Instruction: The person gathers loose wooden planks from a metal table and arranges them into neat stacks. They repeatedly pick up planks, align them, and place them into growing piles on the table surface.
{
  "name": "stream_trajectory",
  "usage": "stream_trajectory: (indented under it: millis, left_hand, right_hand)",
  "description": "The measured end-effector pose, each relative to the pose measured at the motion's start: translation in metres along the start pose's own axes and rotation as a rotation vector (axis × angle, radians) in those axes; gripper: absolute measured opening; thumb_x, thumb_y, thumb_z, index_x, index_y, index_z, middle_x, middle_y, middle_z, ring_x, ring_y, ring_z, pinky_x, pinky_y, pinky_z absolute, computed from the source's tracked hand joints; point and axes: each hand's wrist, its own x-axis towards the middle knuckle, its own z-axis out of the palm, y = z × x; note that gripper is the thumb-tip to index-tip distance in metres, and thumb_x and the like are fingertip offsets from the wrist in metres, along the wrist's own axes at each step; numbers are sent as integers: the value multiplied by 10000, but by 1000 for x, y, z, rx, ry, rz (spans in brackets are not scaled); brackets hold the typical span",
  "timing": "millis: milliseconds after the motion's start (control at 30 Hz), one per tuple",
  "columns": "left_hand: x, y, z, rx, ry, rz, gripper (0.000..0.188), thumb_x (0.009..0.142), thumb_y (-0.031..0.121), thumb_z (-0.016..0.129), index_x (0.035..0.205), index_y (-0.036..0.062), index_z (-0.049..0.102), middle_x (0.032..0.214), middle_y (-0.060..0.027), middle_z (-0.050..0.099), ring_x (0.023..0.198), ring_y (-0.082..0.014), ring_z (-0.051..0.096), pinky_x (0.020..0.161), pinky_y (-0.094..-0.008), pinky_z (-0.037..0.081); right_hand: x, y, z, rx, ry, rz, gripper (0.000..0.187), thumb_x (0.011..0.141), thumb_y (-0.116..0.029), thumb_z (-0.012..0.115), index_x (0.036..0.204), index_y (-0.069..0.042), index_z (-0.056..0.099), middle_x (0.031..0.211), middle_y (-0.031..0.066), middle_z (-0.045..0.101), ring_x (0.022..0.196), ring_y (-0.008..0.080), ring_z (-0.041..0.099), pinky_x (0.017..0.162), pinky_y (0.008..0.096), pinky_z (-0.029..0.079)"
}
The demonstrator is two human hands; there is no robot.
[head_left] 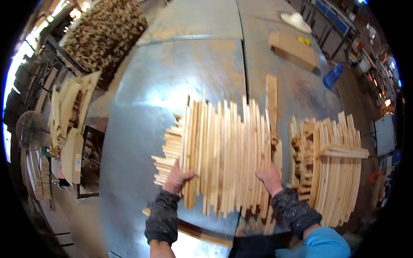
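A row of narrow, pale wooden strips (221, 155) lies side by side on the metal table, its ends uneven. My left hand (175, 178) grips the row's left edge, with the thumb on top of the strips. At the opposite edge, my right hand (270, 179) presses in with its thumb toward the middle, so the row sits between both hands. The fingers of each hand are partly hidden at the sides. Beneath and left of the row, shorter strips (165, 161) lie crosswise. A longer board (271, 96) extends past the far right end.
The metal table (133, 142) has a seam beside the row. At right stands another stack of strips (340, 172) with loose ones across it. Farther off are a wooden block (297, 52), a blue bottle (332, 76) and a pale hat (296, 22). A large wood pile (105, 36) stands far left.
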Motion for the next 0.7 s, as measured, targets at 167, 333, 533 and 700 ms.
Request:
stream_trajectory:
  millis: [167,333,533,700]
  left_hand:
    - [-24,0,4,-3,-78,70,858,797,-25,854,1561,-3,465,1295,-106,686,1114,-225,704,992,-361,598]
    - [-64,-15,-1,22,-23,78,942,831,-127,798,1641,10,338,1365,-142,656,1198,-249,690,1047,-393,592]
    - [-156,-18,-16,-73,125,146,982,777,-83,833,1634,19,365,1379,-137,644,1228,-261,674,1069,-398,577]
    - [-263,-34,-40,-46,279,297,939,776,-30,825,1610,14,396,1392,-123,641,1258,-263,654,1106,-411,551]
  right_hand:
    - [-17,2,-12,-5,-12,82,646,906,-109,815,1478,17,542,1308,119,702,1170,236,679,1040,354,550]
    - [-46,11,-21,-47,-7,67,690,882,-160,877,1469,13,557,1273,132,726,1114,240,707,1010,365,577]
    - [-83,-3,5,0,-133,31,717,866,-156,877,1476,22,544,1258,121,728,1090,227,708,977,363,595]
    - [-109,-24,57,29,-308,12,679,824,-133,871,1416,33,582,1179,90,733,997,216,715,875,364,615]
